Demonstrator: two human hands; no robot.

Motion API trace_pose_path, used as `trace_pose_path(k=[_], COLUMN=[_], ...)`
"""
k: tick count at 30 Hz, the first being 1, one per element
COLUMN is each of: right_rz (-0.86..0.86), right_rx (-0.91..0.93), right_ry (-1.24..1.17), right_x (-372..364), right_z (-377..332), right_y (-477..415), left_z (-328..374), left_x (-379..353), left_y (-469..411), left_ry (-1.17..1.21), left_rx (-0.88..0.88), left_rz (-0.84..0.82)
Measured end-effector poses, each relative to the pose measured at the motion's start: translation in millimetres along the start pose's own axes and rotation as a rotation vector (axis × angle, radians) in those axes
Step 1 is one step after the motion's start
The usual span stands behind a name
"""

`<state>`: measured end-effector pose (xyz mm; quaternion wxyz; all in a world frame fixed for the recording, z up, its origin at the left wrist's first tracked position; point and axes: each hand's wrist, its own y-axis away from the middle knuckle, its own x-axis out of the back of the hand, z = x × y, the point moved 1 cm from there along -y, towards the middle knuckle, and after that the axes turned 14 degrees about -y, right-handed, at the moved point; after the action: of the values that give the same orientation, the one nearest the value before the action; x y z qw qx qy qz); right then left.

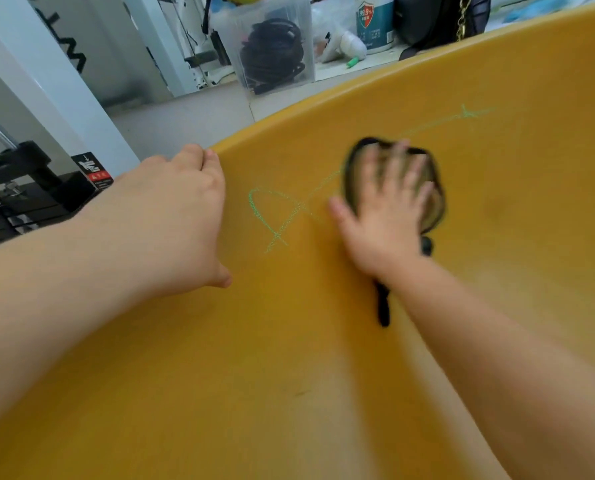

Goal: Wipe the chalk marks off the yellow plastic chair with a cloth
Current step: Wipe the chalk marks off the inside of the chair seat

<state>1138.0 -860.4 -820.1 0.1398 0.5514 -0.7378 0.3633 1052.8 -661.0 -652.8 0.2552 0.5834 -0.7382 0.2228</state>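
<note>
The step in hand is the wiping itself. The right hand (389,209) lies flat with fingers spread and straight on a dark cloth (435,209), pressing it against the yellow plastic chair (289,375); hand and cloth are blurred, which suggests a quick rubbing stroke. A dark strap-like tail of the cloth (382,306) trails out beneath the wrist. The left hand (181,216) grips the chair's rim, fingers curled over the edge and thumb on the yellow surface, bracing it. The green chalk marks sit on either side of the cloth: a loop with crossing strokes (275,220) between the two hands, and a thin line running up and right to a small cross (462,114). To do this well, the palm should stay flat so the whole cloth bears on the plastic, with strokes following each line and overlapping. The loop looks heaviest and probably needs firmer passes, and a fresh face of cloth would avoid smearing the dust. The loop lies near the left thumb, so that hand may have to shift along the rim. Beyond the chair, on the floor (185,123), stand a clear bin of black cables (275,53), a white tub (375,26) and a black bag with a chain (441,19), all well apart from the wiping. Black equipment (29,188) sits to the left.
</note>
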Motion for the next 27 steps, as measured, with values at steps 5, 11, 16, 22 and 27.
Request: trace_pose_path(k=[5,11,16,22,27], right_rz=[-0.379,-0.108,0.187,-0.051,-0.245], right_rx=[0.671,0.455,-0.332,0.283,0.735], right_ry=[0.133,0.291,-0.011,0.035,0.137], right_x=[-62,-18,36,-41,-66], right_z=[-52,39,69,-55,-53], right_y=[113,42,-16,38,100], left_z=[-1,-3,-11,-37,-49], left_x=[1,3,9,2,-15], left_y=[2,7,7,8,16], left_ry=[-0.016,-0.009,0.072,0.223,0.319], left_rx=[-0.023,-0.058,-0.082,-0.127,-0.213], left_rz=[0.011,-0.058,-0.080,-0.064,-0.139])
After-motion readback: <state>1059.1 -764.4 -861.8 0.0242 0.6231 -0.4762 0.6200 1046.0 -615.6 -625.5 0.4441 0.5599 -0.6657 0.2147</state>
